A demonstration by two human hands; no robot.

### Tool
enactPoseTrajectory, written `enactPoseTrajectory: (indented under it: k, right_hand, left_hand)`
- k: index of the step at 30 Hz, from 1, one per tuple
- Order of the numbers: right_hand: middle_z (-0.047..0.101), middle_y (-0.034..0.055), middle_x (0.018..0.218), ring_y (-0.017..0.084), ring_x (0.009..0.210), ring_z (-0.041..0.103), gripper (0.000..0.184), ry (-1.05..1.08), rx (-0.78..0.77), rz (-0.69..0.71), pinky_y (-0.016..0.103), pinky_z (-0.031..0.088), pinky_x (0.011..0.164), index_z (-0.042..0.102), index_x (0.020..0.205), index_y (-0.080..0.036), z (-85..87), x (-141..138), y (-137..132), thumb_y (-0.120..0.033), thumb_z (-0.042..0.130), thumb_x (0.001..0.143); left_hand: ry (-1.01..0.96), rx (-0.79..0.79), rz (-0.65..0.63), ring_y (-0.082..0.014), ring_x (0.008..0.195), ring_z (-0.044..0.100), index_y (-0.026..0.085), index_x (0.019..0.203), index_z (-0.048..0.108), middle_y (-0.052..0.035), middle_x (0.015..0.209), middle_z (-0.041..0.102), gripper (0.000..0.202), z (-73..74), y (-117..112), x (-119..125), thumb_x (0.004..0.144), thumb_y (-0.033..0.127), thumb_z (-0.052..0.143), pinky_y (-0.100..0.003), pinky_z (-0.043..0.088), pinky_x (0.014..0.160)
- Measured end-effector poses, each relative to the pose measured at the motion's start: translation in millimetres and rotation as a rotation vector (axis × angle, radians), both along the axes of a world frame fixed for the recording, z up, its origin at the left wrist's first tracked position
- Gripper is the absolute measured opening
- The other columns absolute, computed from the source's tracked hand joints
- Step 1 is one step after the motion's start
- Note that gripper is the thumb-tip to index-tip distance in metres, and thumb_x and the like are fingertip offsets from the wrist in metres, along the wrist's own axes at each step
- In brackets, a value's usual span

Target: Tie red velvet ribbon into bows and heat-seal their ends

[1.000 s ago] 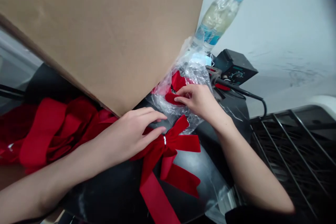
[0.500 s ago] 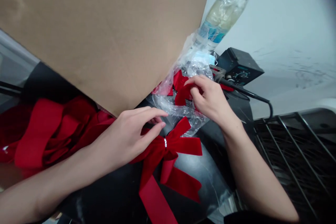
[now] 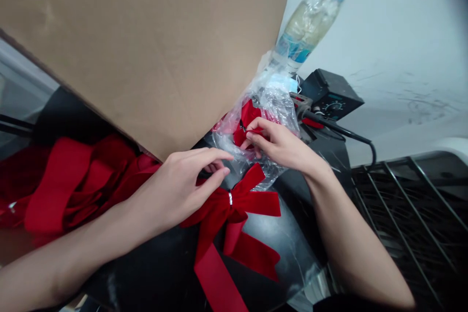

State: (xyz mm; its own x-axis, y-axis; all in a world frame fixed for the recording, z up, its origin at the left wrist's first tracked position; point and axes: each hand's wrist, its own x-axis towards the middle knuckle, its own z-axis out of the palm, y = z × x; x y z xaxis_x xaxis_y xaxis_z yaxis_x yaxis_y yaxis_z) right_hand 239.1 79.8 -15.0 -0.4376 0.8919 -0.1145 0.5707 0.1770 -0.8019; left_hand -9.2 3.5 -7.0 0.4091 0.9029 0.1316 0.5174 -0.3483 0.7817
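Observation:
My right hand pinches a small red velvet ribbon piece between thumb and fingers, over the mouth of a clear plastic bag. More red ribbon pieces lie inside that bag. My left hand hovers beside a large red velvet bow, its thumb and forefinger apart and nothing visible between them. A silvery tie cinches the bow at its middle, and its tails spread over the dark marbled tabletop. Part of the bow is hidden behind my left hand.
A large cardboard box takes up the upper left. Looped red ribbon bows pile at the left. Behind the bag stand two wrapped bottles and a black box with a dial. A metal rack is on the right.
My right hand has turned and shifted slightly left and down over the bag, with less of the red piece showing. My left hand and the large bow have stayed nearly still.

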Motion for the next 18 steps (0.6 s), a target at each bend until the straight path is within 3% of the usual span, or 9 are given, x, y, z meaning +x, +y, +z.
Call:
enactPoseTrajectory:
  k: [2, 4, 8, 11, 14, 18]
  right_hand:
    - [0.079, 0.0046, 0.098, 0.011, 0.057, 0.064, 0.014, 0.028, -0.011, -0.042, 0.027, 0.053, 0.059, 0.053, 0.097, -0.022, 6.3, 2.0, -2.0, -0.034, 0.053, 0.105]
    - [0.078, 0.0030, 0.092, 0.009, 0.054, 0.062, 0.016, 0.057, 0.084, -0.081, 0.025, 0.050, 0.055, 0.057, 0.097, -0.021, 14.2, 2.0, -7.3, -0.035, 0.057, 0.104]
    - [0.076, 0.0010, 0.090, 0.013, 0.073, 0.072, 0.011, 0.161, 0.252, -0.012, 0.023, 0.055, 0.065, 0.071, 0.100, -0.021, 31.3, -9.5, -29.2, -0.030, 0.075, 0.094]
    - [0.077, -0.0021, 0.095, 0.014, 0.086, 0.076, 0.016, 0.152, 0.211, 0.110, 0.022, 0.058, 0.076, 0.066, 0.101, -0.023, 38.8, -22.3, -47.1, -0.018, 0.077, 0.090]
    - [0.076, -0.0041, 0.090, 0.013, 0.083, 0.076, 0.020, 0.109, 0.205, 0.133, 0.022, 0.058, 0.074, 0.062, 0.102, -0.024, 42.8, -26.6, -58.0, -0.024, 0.079, 0.091]
    - [0.076, -0.0013, 0.091, 0.013, 0.079, 0.075, 0.017, 0.221, 0.247, 0.037, 0.022, 0.061, 0.069, 0.067, 0.102, -0.024, 44.0, -18.1, -63.5, -0.027, 0.080, 0.091]
  left_hand:
    - [-0.024, -0.013, 0.003, -0.0179, 0.093, 0.077, 0.024, 0.119, 0.074, -0.0006, 0.104, 0.081, 0.023, 0.2, 0.6, -1.0, 0.101, 0.030, 0.062, -0.029, 0.062, 0.087]
    - [-0.103, -0.064, 0.029, -0.0167, 0.089, 0.078, 0.025, 0.122, 0.073, -0.0007, 0.101, 0.080, 0.025, 0.7, 1.6, -1.9, 0.100, 0.032, 0.065, -0.027, 0.064, 0.084]
    - [-0.427, -0.342, 0.062, -0.0180, 0.084, 0.081, 0.024, 0.129, 0.068, -0.0018, 0.099, 0.079, 0.039, 4.4, 3.5, 0.0, 0.093, 0.034, 0.076, -0.026, 0.069, 0.075]
    - [-0.562, -0.552, 0.049, -0.0182, 0.060, 0.079, 0.021, 0.123, 0.068, 0.0018, 0.074, 0.078, 0.037, 8.2, 2.5, 3.8, 0.089, 0.030, 0.081, -0.023, 0.067, 0.055]
    - [-0.620, -0.605, 0.073, -0.0173, 0.041, 0.070, 0.021, 0.110, 0.070, 0.0056, 0.055, 0.072, 0.023, 10.2, -0.4, 5.4, 0.090, 0.028, 0.080, -0.019, 0.059, 0.038]
    - [-0.740, -0.562, 0.039, -0.0207, 0.057, 0.079, 0.022, 0.105, 0.068, 0.0020, 0.070, 0.080, 0.013, 10.9, -2.7, 3.9, 0.099, 0.033, 0.071, -0.025, 0.068, 0.051]
